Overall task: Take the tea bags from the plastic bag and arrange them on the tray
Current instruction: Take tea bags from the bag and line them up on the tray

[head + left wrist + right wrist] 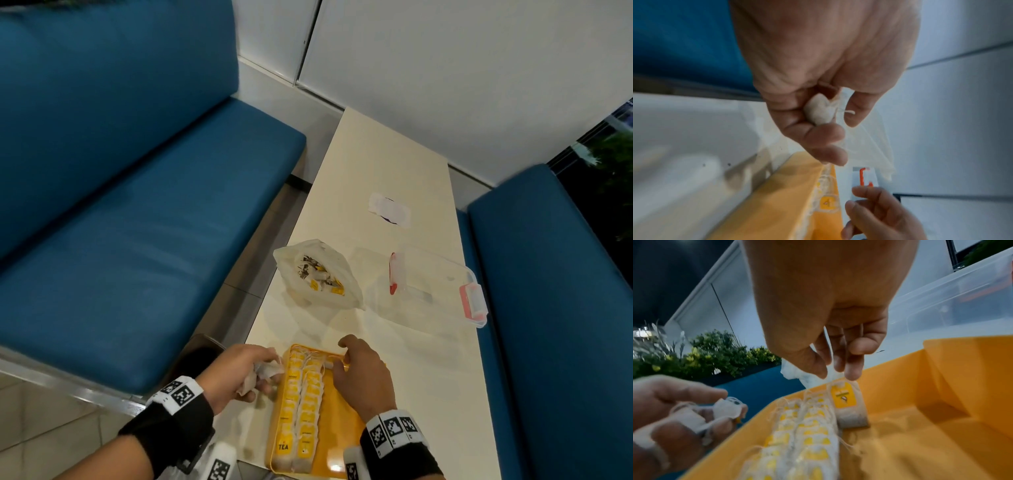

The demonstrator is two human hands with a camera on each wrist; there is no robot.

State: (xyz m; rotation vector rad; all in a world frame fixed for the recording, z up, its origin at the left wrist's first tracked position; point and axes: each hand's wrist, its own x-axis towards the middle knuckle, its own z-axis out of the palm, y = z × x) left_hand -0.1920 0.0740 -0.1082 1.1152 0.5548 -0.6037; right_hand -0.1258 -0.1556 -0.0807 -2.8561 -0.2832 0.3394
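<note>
An orange tray lies at the table's near edge with two rows of yellow-tagged tea bags along its left side. My right hand pinches the top of one tea bag at the tray's far end, beside the second row. My left hand hovers just left of the tray and grips a bunch of tea bags. The clear plastic bag lies open farther up the table with more tea bags inside.
A clear lidded box with red clips sits right of the plastic bag. A small white wrapper lies farther up the cream table. Blue benches flank the table on both sides.
</note>
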